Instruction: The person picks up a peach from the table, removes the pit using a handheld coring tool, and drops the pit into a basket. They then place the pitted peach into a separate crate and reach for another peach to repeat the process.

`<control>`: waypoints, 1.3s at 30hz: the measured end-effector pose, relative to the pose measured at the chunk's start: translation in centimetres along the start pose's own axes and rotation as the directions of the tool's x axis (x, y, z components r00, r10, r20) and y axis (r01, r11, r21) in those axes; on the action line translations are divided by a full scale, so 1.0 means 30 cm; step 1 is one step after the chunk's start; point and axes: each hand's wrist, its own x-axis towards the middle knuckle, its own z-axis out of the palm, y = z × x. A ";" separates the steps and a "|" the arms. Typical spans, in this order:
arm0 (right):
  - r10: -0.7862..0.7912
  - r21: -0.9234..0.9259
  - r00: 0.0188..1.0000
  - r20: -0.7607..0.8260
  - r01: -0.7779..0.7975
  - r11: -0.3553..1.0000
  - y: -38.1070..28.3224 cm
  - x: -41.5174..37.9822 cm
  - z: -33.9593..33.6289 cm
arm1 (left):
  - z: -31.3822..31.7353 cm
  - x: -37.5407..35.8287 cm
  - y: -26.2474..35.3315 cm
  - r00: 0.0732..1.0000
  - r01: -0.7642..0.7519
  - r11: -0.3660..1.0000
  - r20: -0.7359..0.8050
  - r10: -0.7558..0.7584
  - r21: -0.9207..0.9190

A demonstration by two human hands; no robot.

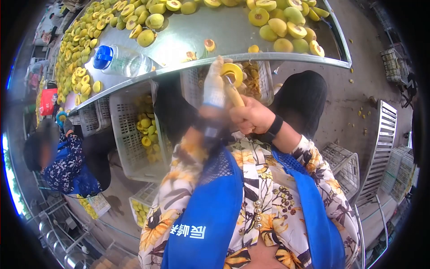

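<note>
My left hand (pixel 214 85), in a whitish glove, is closed on a halved yellow peach (pixel 238 70) just below the table's front edge. My right hand (pixel 252 115), bare with a black wristband, wraps round the pale wooden handle of a pitting knife (pixel 234 96). The knife's short metal end reaches the cut face of the peach; its exact shape is hard to make out. Under both hands stands a crate (pixel 267 85) with peach pieces in it. A peach piece with a reddish centre (pixel 209 45) lies on the metal table (pixel 188 29) close by.
Many halved peaches (pixel 83 38) cover the table's left side, and more (pixel 286 27) lie at the right. A blue-capped water bottle (pixel 123 60) lies on its side. A crate of peaches (pixel 130 134) stands at my left, near another person (pixel 67 157). Stacked crates (pixel 338 166) are at right.
</note>
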 end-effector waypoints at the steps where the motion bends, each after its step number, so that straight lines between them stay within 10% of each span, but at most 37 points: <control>1: 0.007 0.097 0.998 0.057 -0.013 0.995 -0.002 0.009 -0.009 | -0.025 0.025 0.002 0.998 -0.002 0.999 -0.069 0.000 -0.036; 3: -0.058 0.184 0.989 0.137 0.032 0.982 0.010 0.011 -0.017 | -0.047 0.058 0.069 0.931 -0.018 0.962 -0.355 -0.083 -0.273; 4: -0.089 0.231 0.980 0.179 0.046 0.972 0.018 0.016 -0.019 | -0.225 0.092 0.112 0.995 0.101 0.928 0.054 -0.087 -0.360; 7: -0.139 -0.440 0.971 -0.194 0.041 0.897 0.039 0.070 -0.052 | -0.351 -0.066 0.269 0.827 -0.393 0.914 -0.397 0.398 0.098; 8: -0.299 -0.656 0.930 -0.212 0.091 0.749 0.074 0.095 -0.091 | -0.458 -0.077 0.298 0.599 -0.445 0.672 -0.361 0.715 0.593; 10: -0.581 -0.947 0.803 -0.134 0.070 0.315 0.149 0.132 -0.168 | -0.666 -0.088 0.384 0.434 0.109 -0.026 -0.024 0.900 0.994; 12: -0.447 -0.893 0.853 -0.268 -0.045 0.448 0.104 0.118 -0.132 | -0.536 -0.080 0.431 0.387 0.127 -0.354 0.283 0.878 0.926; 13: -0.455 -0.896 0.849 -0.270 -0.049 0.441 0.102 0.114 -0.122 | -0.345 -0.088 0.433 0.518 0.034 -0.109 0.076 0.852 0.993; 15: -0.492 -0.899 0.829 -0.267 -0.031 0.437 0.084 0.099 -0.118 | -0.159 0.056 0.391 0.627 -0.218 -0.052 0.180 0.758 0.975; 17: -0.544 -0.895 0.797 -0.263 0.009 0.446 0.070 0.067 -0.113 | -0.030 0.237 0.340 0.516 -0.530 -0.358 0.627 0.584 0.769; 22: -0.614 -0.870 0.706 -0.352 -0.004 0.494 0.045 -0.062 -0.133 | 0.358 0.509 0.127 0.769 -0.424 -0.604 0.621 0.152 0.674; 29: -0.704 -0.857 0.588 -0.397 0.035 0.513 0.027 -0.145 -0.144 | 0.369 0.550 0.060 0.825 -0.362 -0.379 0.482 0.295 0.852; 31: -0.739 -0.836 0.500 -0.452 0.052 0.547 -0.016 -0.122 -0.140 | 0.339 0.430 0.109 0.920 -0.348 0.158 0.304 0.247 0.924; 34: -0.737 -0.747 0.457 -0.497 0.207 0.632 -0.127 -0.075 -0.111 | 0.241 0.299 0.115 0.929 -0.354 0.739 0.310 0.205 0.573; 39: -0.831 -0.789 0.428 -0.355 0.340 0.512 -0.206 0.064 -0.075 | 0.131 0.057 0.100 0.943 -0.316 0.830 0.250 0.220 0.459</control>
